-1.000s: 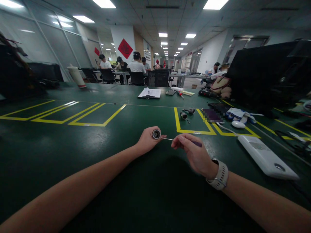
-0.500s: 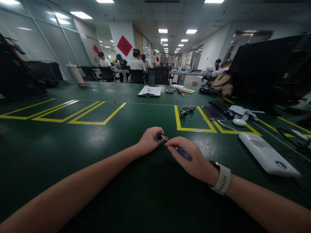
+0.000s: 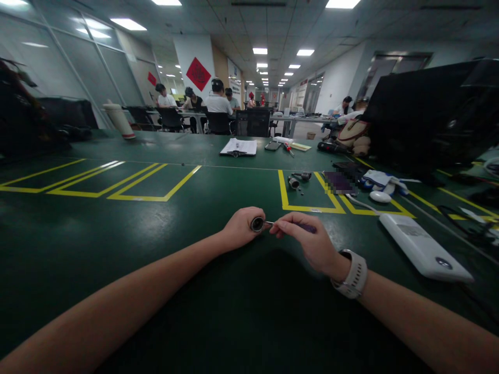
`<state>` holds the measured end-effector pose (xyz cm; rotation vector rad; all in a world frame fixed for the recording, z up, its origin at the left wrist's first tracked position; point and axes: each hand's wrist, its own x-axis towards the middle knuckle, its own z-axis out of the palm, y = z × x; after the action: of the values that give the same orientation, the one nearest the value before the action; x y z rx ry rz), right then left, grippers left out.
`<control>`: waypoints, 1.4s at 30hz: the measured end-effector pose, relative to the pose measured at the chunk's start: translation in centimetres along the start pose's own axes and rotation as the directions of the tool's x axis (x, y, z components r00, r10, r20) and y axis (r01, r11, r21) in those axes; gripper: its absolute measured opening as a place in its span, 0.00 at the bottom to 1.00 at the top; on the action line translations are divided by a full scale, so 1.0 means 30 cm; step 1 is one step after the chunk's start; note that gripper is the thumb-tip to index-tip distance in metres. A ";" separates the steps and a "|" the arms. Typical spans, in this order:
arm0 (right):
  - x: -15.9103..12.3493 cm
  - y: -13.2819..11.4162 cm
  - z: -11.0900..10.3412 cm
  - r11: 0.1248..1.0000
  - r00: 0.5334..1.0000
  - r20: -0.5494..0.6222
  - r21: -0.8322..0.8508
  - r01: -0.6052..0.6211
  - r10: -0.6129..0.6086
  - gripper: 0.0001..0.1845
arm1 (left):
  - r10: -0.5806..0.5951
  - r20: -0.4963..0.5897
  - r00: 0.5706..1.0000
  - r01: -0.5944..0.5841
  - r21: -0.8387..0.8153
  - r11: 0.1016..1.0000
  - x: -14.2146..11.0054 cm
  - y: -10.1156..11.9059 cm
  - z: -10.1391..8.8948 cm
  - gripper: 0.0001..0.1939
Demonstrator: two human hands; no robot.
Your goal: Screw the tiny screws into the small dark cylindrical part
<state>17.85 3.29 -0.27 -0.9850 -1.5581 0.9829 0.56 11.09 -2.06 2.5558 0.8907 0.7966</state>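
The round metal fitting (image 3: 257, 224) is silver-rimmed, dark inside.

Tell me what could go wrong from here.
The screwdriver in the right hand could slip at the round metal part and jab the left hand holding it. The tiny loose pieces inside the yellow tape might roll off if bumped.

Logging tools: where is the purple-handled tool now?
Right of centre in the head view, the purple-handled tool is in the right hand, its shaft pointing toward the metal part the left hand holds.
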 end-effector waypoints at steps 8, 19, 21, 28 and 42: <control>-0.023 -0.038 0.021 0.846 0.962 0.130 -0.457 0.273 -0.241 0.08 | 0.009 0.028 1.000 -0.011 0.083 0.996 -0.002 -0.006 0.005 0.04; 0.007 0.002 -0.005 0.975 0.992 0.008 0.183 -0.125 0.125 0.09 | 0.052 0.063 0.997 -0.056 0.059 0.997 -0.004 -0.002 0.004 0.04; 0.011 0.017 -0.004 0.926 0.980 0.003 0.326 -0.189 0.200 0.08 | 0.054 0.064 0.997 -0.056 0.043 0.997 -0.004 -0.002 0.003 0.05; -0.024 -0.021 0.003 0.957 0.990 0.028 -0.252 0.141 -0.139 0.09 | 0.052 0.064 0.997 -0.056 0.059 0.997 -0.003 0.000 0.010 0.04; -0.014 0.023 -0.002 0.956 0.989 -0.026 0.262 -0.131 0.143 0.08 | 0.082 0.107 0.991 -0.090 0.065 0.994 -0.018 0.018 0.008 0.05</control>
<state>18.06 3.12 -1.03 -0.9315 -1.2970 1.2196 0.60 10.30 -2.23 2.6848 0.7938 0.6601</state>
